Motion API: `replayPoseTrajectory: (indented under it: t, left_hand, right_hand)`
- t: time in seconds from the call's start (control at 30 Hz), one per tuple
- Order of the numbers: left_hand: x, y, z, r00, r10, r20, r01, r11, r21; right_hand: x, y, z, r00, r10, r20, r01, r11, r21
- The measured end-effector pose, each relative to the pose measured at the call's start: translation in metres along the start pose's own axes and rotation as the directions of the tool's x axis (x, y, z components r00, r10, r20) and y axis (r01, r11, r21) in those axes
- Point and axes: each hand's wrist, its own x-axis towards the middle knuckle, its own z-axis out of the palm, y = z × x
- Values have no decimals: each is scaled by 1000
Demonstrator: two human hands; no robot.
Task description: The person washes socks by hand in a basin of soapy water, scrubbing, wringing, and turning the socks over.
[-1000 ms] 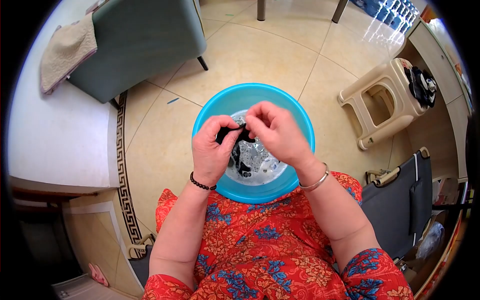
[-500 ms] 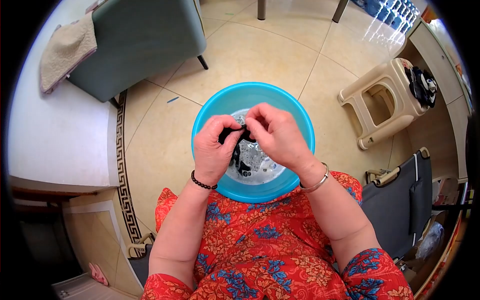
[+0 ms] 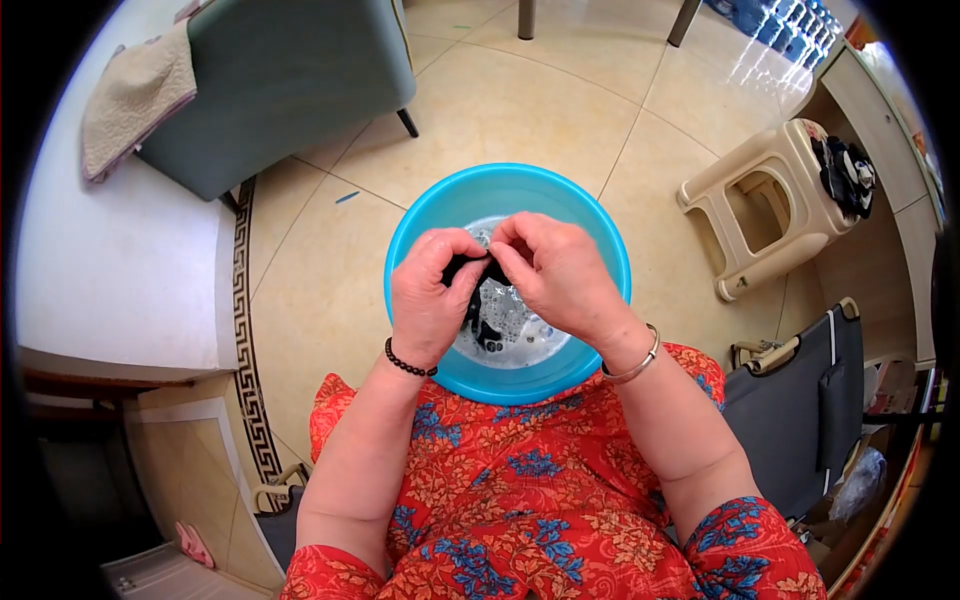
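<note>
Across the seated person's lap, one red dress (image 3: 530, 470), with blue and orange leaf print. Wrists: one beaded bracelet (image 3: 408, 361), dark, on the left; one silver bangle (image 3: 638, 362) on the right.

Hands: two, held just above the tub, fingertips almost meeting. Left hand (image 3: 428, 295): thumb and forefinger pressed together, pinching black cloth (image 3: 498, 274). Right hand (image 3: 558, 278): thumb against bent fingers, pinching the same cloth from the other side. Cloth: taut between the two grips, over the water; whether the dark piece (image 3: 487, 334) lower in the tub belongs to it, I cannot tell.

Tub (image 3: 510, 183): one, blue, round, standing against the dress. Contents: water with white suds (image 3: 525, 340).

To the right, one recliner panel (image 3: 790, 415), dark grey. Lower left, pink slippers (image 3: 194, 545), too small for me to count.

Farther right, one stool (image 3: 735, 250), beige plastic; on its seat, one heap of clothes (image 3: 846, 175), black and white. Farther left, one armchair (image 3: 290, 95), grey-green, and one towel (image 3: 140, 95) draped at its side.

Farthest: two metal legs (image 3: 526, 18); several bottles (image 3: 790, 32), blue, count lost in glare.
</note>
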Motion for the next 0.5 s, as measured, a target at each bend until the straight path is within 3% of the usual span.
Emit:
replayPoseTrajectory:
  t: [0.03, 0.2, 0.23, 0.3, 0.37, 0.43, 0.47, 0.5]
  left_hand:
    - [0, 0, 0, 1000, 1, 0, -1, 1000, 0]
    - [-1, -9, -1, 994, -109, 23, 112, 985, -133]
    - [-2, -11, -2, 994, -111, 18, 112, 985, -132]
    - [-2, -13, -3, 968, -244, 57, 251, 934, -255]
    - [2, -6, 0, 960, -281, 22, 272, 903, -333]
    - [3, -6, 1, 946, -324, -4, 294, 863, -411]
    - [3, -12, -1, 952, -306, 21, 295, 897, -328]
    - [4, -14, -3, 956, -289, 46, 292, 925, -243]
  right_hand:
    - [0, 1, 1, 1000, 0, -1, 0, 1000, 0]
    - [5, 1, -8, 974, 225, -32, -192, 889, 416]
    - [7, 2, -10, 975, 221, -27, -190, 890, 415]
    - [9, 4, -14, 954, 294, -67, -201, 786, 584]
    - [9, 11, -16, 959, 283, -13, -225, 789, 571]
    - [9, 15, -17, 914, 378, 150, -406, 830, 383]
    - [8, 18, -14, 913, 379, 150, -407, 829, 383]
    - [6, 20, -10, 968, 251, 1, -244, 943, 225]
